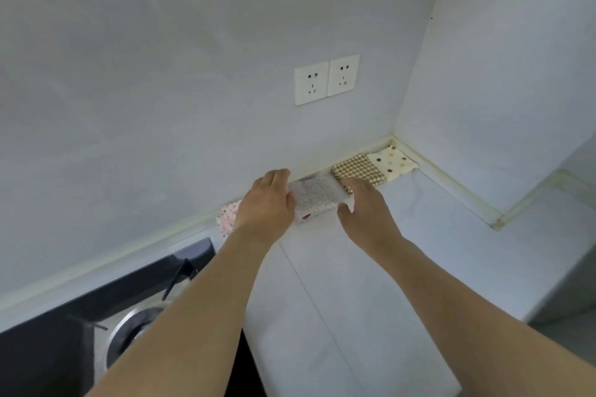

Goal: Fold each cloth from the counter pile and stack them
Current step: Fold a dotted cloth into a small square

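A folded cloth with small speckles (pixel 314 198) lies on the white counter (pixel 371 267) against the back wall. My left hand (pixel 267 203) grips its left end, fingers curled over the fabric. My right hand (pixel 364 203) holds its right end, thumb at the front edge. A pink dotted cloth (pixel 226 217) peeks out from under my left hand. Further right lie a folded brown checked cloth (pixel 358 169) and a cream cloth with large dots (pixel 392 161), side by side in the corner.
A black gas hob (pixel 96 316) with a metal burner ring sits at the lower left. Two white wall sockets (pixel 325 79) hang above the cloths. The counter steps around a corner at the right, with a raised sealing strip (pixel 451 184) along the wall.
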`<action>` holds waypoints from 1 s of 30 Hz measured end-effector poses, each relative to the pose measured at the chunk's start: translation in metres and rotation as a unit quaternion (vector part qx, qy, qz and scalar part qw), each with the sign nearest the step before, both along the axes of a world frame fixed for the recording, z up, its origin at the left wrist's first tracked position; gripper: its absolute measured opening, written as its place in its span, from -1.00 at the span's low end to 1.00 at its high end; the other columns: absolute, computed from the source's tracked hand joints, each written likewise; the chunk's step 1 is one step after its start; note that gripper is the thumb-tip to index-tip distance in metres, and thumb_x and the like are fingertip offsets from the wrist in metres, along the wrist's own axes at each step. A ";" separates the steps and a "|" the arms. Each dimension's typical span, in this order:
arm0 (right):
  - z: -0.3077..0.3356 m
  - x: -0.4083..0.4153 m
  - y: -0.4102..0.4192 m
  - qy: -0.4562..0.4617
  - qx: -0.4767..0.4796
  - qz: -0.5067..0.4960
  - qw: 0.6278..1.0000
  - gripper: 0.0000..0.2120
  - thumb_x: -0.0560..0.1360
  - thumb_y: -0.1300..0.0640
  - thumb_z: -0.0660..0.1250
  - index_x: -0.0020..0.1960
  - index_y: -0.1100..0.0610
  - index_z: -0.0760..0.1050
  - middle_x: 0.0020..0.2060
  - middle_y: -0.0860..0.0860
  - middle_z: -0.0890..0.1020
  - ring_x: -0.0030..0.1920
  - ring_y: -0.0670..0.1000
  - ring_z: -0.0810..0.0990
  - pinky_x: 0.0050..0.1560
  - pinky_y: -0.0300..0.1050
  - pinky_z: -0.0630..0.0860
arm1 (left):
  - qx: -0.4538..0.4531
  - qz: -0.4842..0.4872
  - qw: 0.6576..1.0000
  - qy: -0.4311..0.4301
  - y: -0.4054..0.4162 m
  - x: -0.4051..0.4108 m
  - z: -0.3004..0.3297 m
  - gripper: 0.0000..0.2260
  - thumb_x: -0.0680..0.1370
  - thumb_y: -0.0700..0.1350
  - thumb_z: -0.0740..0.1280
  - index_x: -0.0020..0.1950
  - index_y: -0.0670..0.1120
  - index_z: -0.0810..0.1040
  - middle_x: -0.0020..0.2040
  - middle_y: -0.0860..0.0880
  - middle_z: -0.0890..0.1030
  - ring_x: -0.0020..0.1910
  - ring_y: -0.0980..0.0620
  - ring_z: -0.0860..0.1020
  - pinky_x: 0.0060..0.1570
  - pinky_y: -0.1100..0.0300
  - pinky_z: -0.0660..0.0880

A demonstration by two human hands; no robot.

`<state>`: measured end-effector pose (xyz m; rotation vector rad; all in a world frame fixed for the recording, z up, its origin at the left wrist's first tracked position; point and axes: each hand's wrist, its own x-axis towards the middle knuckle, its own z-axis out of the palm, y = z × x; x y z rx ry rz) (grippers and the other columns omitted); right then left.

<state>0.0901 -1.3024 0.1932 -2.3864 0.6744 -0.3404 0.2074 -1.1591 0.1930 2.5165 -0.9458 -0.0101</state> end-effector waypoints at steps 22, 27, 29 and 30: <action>0.048 0.027 0.408 -0.018 0.018 0.212 0.977 -0.53 0.57 0.20 0.23 0.45 0.11 0.25 0.43 0.03 0.33 0.41 0.02 0.31 0.40 -0.10 0.27 | 0.038 0.195 0.979 -0.040 0.448 -0.032 0.039 -0.58 0.67 -0.03 0.11 0.52 -0.05 0.21 0.51 -0.02 0.30 0.45 -0.03 0.29 0.39 0.07 0.28; 0.051 0.039 0.504 -0.005 0.026 0.256 0.966 -0.52 0.57 0.18 0.26 0.46 0.08 0.24 0.43 -0.01 0.34 0.42 0.01 0.32 0.39 -0.11 0.27 | 0.057 0.243 0.968 -0.022 0.558 -0.036 0.037 -0.58 0.65 -0.04 0.12 0.51 -0.09 0.24 0.48 -0.05 0.33 0.42 -0.07 0.31 0.38 0.06 0.28; 0.052 0.047 0.534 0.005 0.022 0.282 0.959 -0.52 0.57 0.19 0.25 0.47 0.10 0.24 0.43 0.00 0.33 0.42 0.01 0.31 0.41 -0.09 0.24 | 0.048 0.269 0.962 -0.023 0.592 -0.038 0.038 -0.58 0.65 -0.05 0.13 0.50 -0.10 0.26 0.47 -0.06 0.34 0.42 -0.08 0.32 0.38 0.05 0.28; 0.052 0.051 0.548 0.008 0.019 0.298 0.954 -0.52 0.58 0.19 0.24 0.47 0.10 0.23 0.44 0.01 0.33 0.43 0.02 0.30 0.41 -0.09 0.24 | 0.043 0.282 0.958 -0.024 0.608 -0.041 0.038 -0.59 0.65 -0.05 0.14 0.50 -0.11 0.26 0.47 -0.06 0.34 0.42 -0.08 0.32 0.38 0.05 0.28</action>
